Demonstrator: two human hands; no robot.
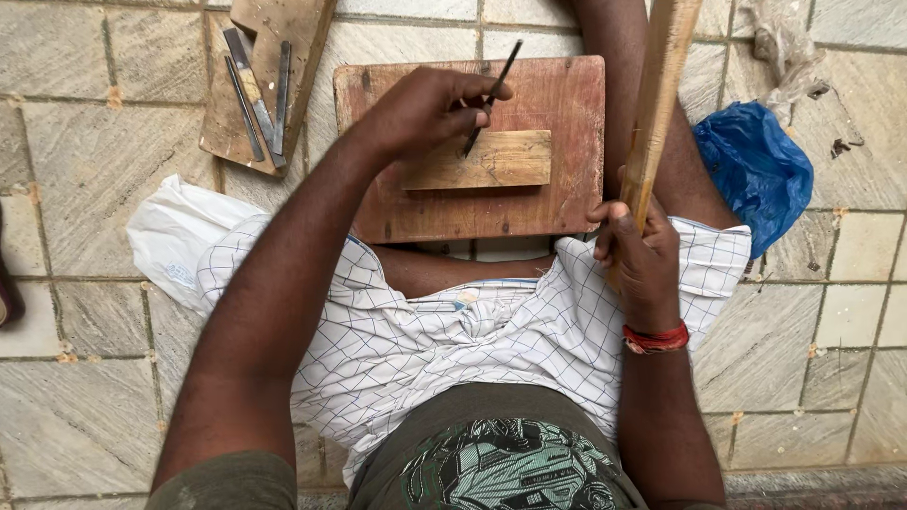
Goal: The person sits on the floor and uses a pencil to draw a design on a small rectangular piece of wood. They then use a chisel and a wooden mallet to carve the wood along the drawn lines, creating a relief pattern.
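My left hand (425, 109) grips a thin dark metal chisel (501, 71), its tip resting on a small pale wooden block (505, 161). That block lies on a larger reddish-brown board (557, 104) set on the floor between my legs. My right hand (638, 255), with a red thread at the wrist, is closed around a long pale wooden stick (657, 94) held upright and to the right of the board. A white checked cloth (472, 331) covers my lap.
At the top left, several metal chisels (257, 94) lie on another wooden plank (227, 132). A blue plastic bag (756, 170) sits on the tiled floor at right, a white plastic bag (170, 236) at left, crumpled clear plastic (779, 47) at top right.
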